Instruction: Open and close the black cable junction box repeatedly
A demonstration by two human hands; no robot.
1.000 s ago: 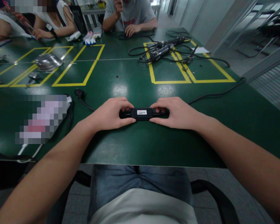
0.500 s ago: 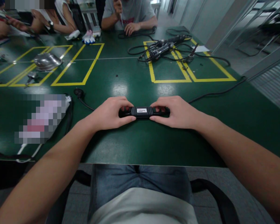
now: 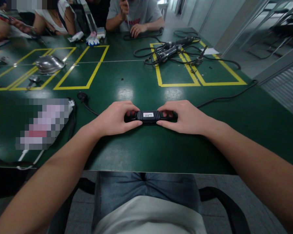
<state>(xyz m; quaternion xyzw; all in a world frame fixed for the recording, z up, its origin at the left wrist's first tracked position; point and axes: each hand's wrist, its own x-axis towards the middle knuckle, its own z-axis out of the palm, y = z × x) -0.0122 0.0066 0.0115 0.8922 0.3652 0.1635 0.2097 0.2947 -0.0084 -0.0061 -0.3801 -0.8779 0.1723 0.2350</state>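
The left hand (image 3: 114, 118) and right hand (image 3: 190, 117) hold a black inline box (image 3: 148, 115) between them, at or just above the tabletop (image 3: 146, 149); contact beneath cannot be told. The fingers of each are clamped on one end, presumably to keep the box level, leaving its label upward and uncovered. A plug (image 3: 82, 97) lies left; a cable (image 3: 224, 98) runs off right.

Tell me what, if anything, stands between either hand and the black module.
Nothing visible does: the left hand and right hand hold the black module at opposite ends. The black plug lies apart to the left.
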